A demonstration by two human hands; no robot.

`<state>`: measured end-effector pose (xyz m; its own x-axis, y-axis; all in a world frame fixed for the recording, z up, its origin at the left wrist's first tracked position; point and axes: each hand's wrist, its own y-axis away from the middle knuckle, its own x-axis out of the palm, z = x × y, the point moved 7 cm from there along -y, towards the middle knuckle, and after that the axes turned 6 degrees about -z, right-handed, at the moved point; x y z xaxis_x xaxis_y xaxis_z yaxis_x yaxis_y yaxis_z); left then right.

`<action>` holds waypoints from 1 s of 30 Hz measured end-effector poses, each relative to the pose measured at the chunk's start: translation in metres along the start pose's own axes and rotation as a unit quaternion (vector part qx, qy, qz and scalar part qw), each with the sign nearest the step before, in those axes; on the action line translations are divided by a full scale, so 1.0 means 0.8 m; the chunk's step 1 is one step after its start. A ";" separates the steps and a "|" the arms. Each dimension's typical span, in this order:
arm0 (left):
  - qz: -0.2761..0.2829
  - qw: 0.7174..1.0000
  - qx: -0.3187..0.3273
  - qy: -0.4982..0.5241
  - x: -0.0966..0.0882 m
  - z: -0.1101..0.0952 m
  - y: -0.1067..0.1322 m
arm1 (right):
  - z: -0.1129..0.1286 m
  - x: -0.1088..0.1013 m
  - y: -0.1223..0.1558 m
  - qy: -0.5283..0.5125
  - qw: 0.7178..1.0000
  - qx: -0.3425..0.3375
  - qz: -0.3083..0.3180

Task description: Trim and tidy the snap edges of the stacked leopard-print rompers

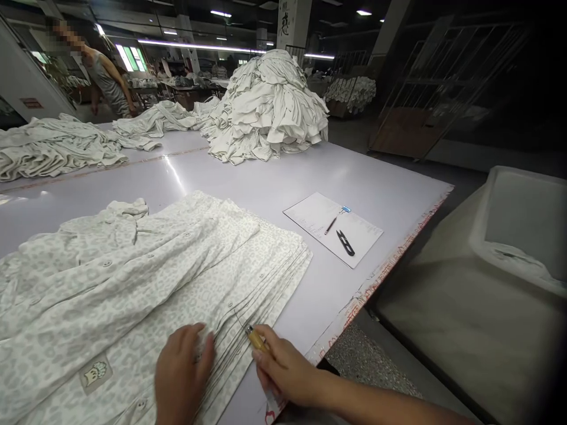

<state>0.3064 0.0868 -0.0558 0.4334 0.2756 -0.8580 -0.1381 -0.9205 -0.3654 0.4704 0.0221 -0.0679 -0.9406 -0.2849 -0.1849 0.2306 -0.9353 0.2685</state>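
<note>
Left hand [183, 378] pressed down on a stack of leopard-print button-front garments [186, 283], fingers loosely spread and slightly curled over the layered edges. Right hand [283, 369] pinching a yellow-handled awl [257, 338] between thumb and fingers, its thin metal point angled up and left over the stack, near a line of buttons [230, 304]. Stack lying at the near end of a pale desk [266, 177], its folded layers fanned along the right side. On the top layer, close to the left hand, a small sewn-on patch [95, 373] (possibly a cupcake motif, hard to be sure). Farther along the desk, a white notepad [358, 236] under a pencil [331, 225], black thread snips [345, 243] and a blue clip [345, 209]. Beyond it, a tall heap of white garments [266, 109]. Off the desk's right edge, a white plastic bin [518, 224]. Back left, a co-worker [104, 77] standing beyond the desk.
</note>
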 end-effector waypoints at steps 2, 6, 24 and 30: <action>0.028 0.991 0.126 0.020 0.019 -0.039 -0.008 | -0.011 -0.012 0.005 -0.066 0.997 0.027 0.009; 0.083 0.987 0.133 0.045 0.050 -0.065 -0.027 | -0.016 -0.025 0.006 -0.082 0.996 0.023 0.001; 0.092 0.976 0.058 0.188 0.054 -0.059 0.006 | -0.044 -0.005 -0.048 -0.239 0.954 0.182 0.010; 0.160 0.985 0.021 0.053 0.063 -0.057 -0.003 | -0.042 -0.029 -0.007 -0.171 0.966 0.177 0.079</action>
<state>0.3688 0.0902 -0.0817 0.4518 -0.0597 -0.8901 -0.3181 -0.9429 -0.0983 0.4992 0.0267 -0.0968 -0.9423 -0.2750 0.1911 0.3343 -0.7385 0.5855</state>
